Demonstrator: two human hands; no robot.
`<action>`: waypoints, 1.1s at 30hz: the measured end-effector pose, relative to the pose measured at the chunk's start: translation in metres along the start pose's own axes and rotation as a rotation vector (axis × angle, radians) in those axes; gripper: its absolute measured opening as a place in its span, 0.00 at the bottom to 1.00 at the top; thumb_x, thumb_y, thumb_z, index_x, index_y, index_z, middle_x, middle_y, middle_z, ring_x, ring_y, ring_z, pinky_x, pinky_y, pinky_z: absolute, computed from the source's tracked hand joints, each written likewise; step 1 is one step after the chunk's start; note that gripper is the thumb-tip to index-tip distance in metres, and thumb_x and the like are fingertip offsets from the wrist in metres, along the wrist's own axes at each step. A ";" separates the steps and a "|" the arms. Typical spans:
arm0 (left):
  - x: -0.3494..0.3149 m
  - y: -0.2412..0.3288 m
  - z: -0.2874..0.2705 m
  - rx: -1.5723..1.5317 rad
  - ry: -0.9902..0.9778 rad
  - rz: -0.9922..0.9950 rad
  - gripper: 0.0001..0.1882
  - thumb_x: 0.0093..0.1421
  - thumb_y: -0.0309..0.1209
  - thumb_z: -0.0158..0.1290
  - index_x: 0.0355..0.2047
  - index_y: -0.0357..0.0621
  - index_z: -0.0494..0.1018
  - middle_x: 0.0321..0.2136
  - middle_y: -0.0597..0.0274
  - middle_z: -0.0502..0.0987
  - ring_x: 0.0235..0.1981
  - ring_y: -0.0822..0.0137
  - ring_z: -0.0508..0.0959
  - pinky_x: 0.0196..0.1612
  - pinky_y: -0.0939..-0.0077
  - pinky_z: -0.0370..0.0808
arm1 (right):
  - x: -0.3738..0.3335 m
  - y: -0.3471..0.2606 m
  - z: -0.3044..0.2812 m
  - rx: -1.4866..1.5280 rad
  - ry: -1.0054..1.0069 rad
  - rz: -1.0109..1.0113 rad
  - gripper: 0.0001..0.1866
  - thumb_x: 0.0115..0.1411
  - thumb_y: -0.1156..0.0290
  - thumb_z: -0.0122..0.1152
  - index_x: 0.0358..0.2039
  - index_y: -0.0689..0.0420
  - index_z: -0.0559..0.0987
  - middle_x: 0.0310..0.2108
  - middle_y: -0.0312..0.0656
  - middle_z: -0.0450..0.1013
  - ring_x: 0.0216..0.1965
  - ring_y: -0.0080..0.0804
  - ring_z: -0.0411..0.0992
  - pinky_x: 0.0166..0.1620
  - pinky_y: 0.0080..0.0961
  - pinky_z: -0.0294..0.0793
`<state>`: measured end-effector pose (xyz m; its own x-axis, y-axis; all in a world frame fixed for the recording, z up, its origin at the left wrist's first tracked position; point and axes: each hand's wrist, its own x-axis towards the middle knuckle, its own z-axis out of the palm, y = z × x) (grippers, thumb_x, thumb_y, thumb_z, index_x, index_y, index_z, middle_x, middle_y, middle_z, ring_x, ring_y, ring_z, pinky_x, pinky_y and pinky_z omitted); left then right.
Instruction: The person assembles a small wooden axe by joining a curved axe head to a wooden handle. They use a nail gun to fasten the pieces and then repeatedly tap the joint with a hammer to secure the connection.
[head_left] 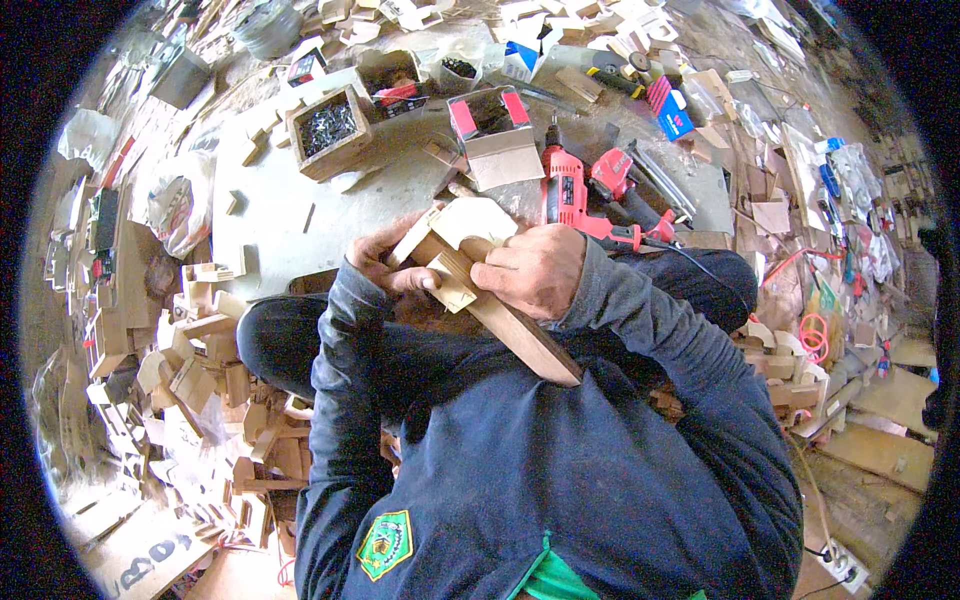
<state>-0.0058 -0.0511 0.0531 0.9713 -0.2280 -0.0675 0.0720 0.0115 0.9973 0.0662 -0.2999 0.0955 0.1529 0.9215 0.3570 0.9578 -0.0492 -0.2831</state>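
Observation:
Over my lap I hold a wooden assembly: a long wooden strip [527, 342] slanting down toward my belly, a pale curved wooden piece [468, 216] at its far end and a small wooden block [447, 284] against its side. My left hand [380, 262] wraps the far left end, thumb by the small block. Bent over the strip from the right, my right hand [540, 268] has its fingers closed on the wood; its fingertips are partly hidden. Just beyond it, a red drill [566, 188] lies beside another red power tool [612, 172].
Past my hands, a low grey work surface [270, 215] carries a wooden box [318, 168] of dark screws, an open cardboard box [508, 160] and an angle grinder [618, 80]. Many wood offcuts [200, 350] pile up at my left. A power strip [843, 568] lies at the lower right.

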 end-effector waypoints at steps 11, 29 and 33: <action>-0.041 -0.036 -0.029 -0.096 0.315 0.027 0.37 0.50 0.36 0.66 0.57 0.33 0.64 0.45 0.58 0.76 0.44 0.67 0.76 0.48 0.73 0.73 | -0.019 0.015 0.039 0.299 0.478 0.493 0.11 0.58 0.68 0.54 0.39 0.59 0.76 0.32 0.44 0.76 0.29 0.42 0.76 0.30 0.31 0.75; -0.073 -0.074 -0.046 -0.057 0.539 0.185 0.35 0.55 0.46 0.61 0.53 0.30 0.68 0.53 0.46 0.71 0.53 0.60 0.72 0.58 0.67 0.66 | -0.044 -0.010 0.047 1.310 0.117 1.140 0.18 0.67 0.67 0.40 0.55 0.61 0.65 0.18 0.38 0.66 0.10 0.23 0.62 0.14 0.18 0.63; -0.071 -0.069 -0.027 -0.153 0.658 0.243 0.28 0.57 0.38 0.60 0.52 0.30 0.69 0.49 0.51 0.74 0.50 0.64 0.74 0.55 0.70 0.69 | -0.047 -0.058 -0.001 1.352 -0.055 1.001 0.27 0.69 0.64 0.39 0.67 0.46 0.51 0.14 0.33 0.64 0.09 0.17 0.59 0.14 0.15 0.62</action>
<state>-0.0738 -0.0094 -0.0119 0.8955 0.4324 0.1056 -0.1798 0.1343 0.9745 0.0039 -0.3406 0.0966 0.4935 0.7477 -0.4444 -0.3898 -0.2666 -0.8815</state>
